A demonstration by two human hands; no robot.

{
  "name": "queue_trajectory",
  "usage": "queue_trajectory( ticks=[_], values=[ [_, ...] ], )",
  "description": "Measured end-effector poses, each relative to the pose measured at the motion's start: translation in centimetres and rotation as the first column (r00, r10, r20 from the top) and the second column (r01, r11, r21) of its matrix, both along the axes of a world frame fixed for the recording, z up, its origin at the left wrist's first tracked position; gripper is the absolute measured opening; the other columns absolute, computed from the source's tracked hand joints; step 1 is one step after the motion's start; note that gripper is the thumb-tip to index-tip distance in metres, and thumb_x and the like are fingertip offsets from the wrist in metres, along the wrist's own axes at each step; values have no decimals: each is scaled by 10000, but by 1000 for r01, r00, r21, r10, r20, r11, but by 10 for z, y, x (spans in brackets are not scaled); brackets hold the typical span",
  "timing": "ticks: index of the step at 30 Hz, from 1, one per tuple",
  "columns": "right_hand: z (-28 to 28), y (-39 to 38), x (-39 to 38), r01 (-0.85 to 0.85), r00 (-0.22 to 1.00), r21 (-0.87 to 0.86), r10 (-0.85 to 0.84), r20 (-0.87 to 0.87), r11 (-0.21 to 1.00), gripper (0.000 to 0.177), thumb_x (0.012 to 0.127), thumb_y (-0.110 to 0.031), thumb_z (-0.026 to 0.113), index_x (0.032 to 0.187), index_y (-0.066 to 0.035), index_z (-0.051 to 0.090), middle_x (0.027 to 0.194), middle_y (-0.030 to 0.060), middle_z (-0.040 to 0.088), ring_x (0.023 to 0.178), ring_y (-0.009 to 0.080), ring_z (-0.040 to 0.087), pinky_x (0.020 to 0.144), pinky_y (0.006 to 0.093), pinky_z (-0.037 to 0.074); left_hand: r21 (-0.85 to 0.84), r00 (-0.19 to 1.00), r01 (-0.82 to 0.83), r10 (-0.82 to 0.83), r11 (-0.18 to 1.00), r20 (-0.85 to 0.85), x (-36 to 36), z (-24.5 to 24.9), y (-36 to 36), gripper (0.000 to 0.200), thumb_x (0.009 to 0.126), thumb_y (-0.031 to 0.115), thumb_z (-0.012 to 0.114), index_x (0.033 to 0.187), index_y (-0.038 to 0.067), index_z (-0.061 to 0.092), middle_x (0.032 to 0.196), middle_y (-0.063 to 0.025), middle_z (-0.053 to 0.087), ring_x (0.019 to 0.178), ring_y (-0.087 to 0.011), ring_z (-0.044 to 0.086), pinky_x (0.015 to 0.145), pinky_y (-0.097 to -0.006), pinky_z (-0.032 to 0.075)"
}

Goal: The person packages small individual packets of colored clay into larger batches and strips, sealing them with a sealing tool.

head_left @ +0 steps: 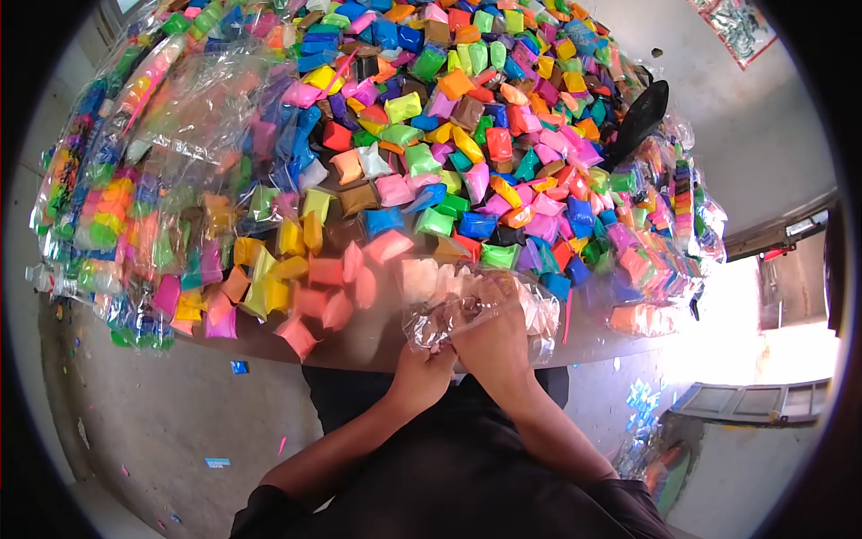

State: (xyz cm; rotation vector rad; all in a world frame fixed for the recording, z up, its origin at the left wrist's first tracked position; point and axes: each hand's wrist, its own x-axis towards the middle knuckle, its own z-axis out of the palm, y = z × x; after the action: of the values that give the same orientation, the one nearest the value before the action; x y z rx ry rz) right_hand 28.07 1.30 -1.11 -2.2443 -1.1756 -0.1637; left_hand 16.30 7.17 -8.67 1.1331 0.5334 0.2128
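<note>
At the table's near edge, a clear plastic bag [422,323] holding pale peach packets [541,314] is between my hands. My left hand [424,373] is closed on the bag's lower left edge. Reaching over its middle, my right hand [494,328] is closed on the bag too; its fingertips are partly hidden by shiny film. Just left of the bag lie several salmon-pink packets [337,310], with yellow packets [262,283] beyond them. A thin red strip [567,314] lies right of the bag.
A large heap of small coloured packets [467,112] covers much of the brown round table [377,337]. Filled clear bags [135,216] are piled at the left, more bags [646,260] at the right. A black object [639,121] stands at the far right. Scraps [217,463] litter the floor.
</note>
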Motion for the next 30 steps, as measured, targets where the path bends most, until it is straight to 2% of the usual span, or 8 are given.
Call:
queue_trajectory(
  ticks=[1,8,10,13,20,23,25,30],
  values=[
    [4,2,-2,19,1000,14,-19,-6,1000,206,834,-99,759,998,13,707,971,220,675,932,422,654,807,498,551,-55,999,40,-39,998,18,0,-6,0,338,1035,47,572,1373,40,586,1085,0,681,869,-49,606,698,-229,495],
    [-4,9,-2,100,992,-64,-104,-73,993,250,830,-134,745,1020,23,703,910,194,687,875,408,673,687,479,563,-237,992,58,-28,970,126,0,-8,-6,413,1021,47,598,1432,48,549,1092,5,677,858,-65,609,728,-242,491],
    [2,12,-4,137,952,-228,-192,-238,964,276,812,-120,739,1048,-8,650,1189,238,625,935,452,674,779,503,571,-190,985,93,-63,977,159,-3,-7,-3,419,1020,45,599,1436,47,544,1109,8,676,894,-72,617,747,-251,497],
    [-3,10,-2,112,947,-199,-165,-274,974,344,807,-127,732,1115,-5,639,1256,275,592,1020,472,663,826,527,567,-179,984,-7,39,984,173,5,1,-2,284,973,-36,522,1238,29,601,910,-18,636,716,-78,567,615,-248,468],
    [27,-5,-14,61,979,-140,-87,-187,988,469,835,-140,707,1262,6,578,1357,322,541,1111,493,630,915,532,551,-242,940,-126,194,962,281,16,7,-6,442,943,-88,479,1352,49,576,1006,-29,662,749,-67,583,605,-239,473],
    [30,-7,-3,-2,967,-150,-37,-253,989,510,846,-130,700,1304,19,533,1229,315,628,1030,480,666,871,527,561,-306,960,-77,154,949,236,13,10,-1,497,943,-73,495,1423,47,542,1053,-38,674,780,-68,606,608,-229,496],
    [50,-1,4,-26,830,-312,-154,-536,950,398,838,-131,701,1183,46,611,1017,289,699,905,460,698,798,521,570,-377,982,-84,141,923,127,9,9,3,524,950,-35,530,1469,43,513,1081,-41,680,811,-65,618,608,-225,512],
    [25,-1,24,-116,907,-421,-77,-415,900,214,833,-160,681,845,54,689,829,261,700,789,431,705,718,523,563,-368,982,-137,175,920,73,10,6,-2,517,966,16,565,1479,34,503,1121,-39,679,828,-58,622,589,-228,512]
  ],
)
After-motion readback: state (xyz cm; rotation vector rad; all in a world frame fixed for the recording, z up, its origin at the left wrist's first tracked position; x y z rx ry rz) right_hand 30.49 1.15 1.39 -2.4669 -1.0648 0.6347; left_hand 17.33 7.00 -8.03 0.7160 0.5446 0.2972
